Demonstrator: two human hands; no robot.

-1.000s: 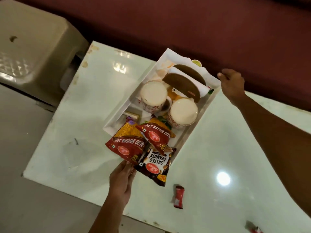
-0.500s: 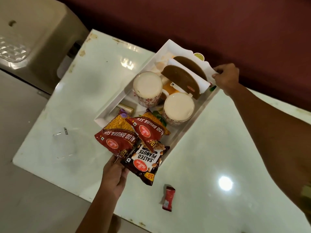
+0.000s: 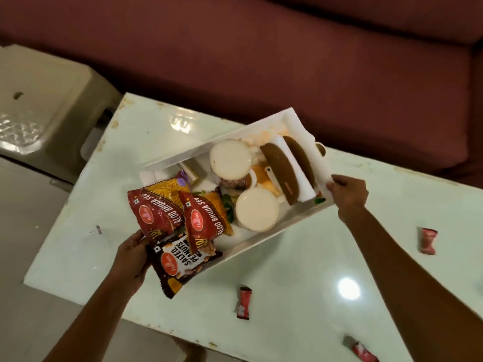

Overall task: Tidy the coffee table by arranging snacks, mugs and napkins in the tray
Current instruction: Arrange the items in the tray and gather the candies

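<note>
I see the sofa point(image 3: 313, 61) filling the back of the view, w/ a beige plastic stool point(image 3: 44, 105) at far left. The desk point(image 3: 300, 257) sits in front, pale green and glossy, its top mostly bare.

The white tray point(image 3: 264, 239) lies on a slant near the desk's far edge, prob. gripped at two opposite ends so it can be turned or shifted w/o spilling. Inside: two mugs point(image 3: 231, 158) standing upright side by side mid-tray, and folded napkins point(image 3: 300, 176) w/ brown curved bands, stacked at the right end, so heavy stuff stays central.

Snack packs point(image 3: 159, 212) sit at the near end: two red ones overlapping, plus a dark peanut pack point(image 3: 180, 259) that hangs out over the tray's corner. They don't lie flat, so I judge that end isn't tidy yet.

My left hand point(image 3: 132, 254) is closed on the tray's near corner, under the packs; whether it pinches a pack too, can't tell. My right hand point(image 3: 347, 190) is closed on the tray's far right corner, fingers curled over the rim.

Smallest: three red sweets point(image 3: 243, 303) lie loose on the desk, well apart from the tray, so those are left to collect.
</note>
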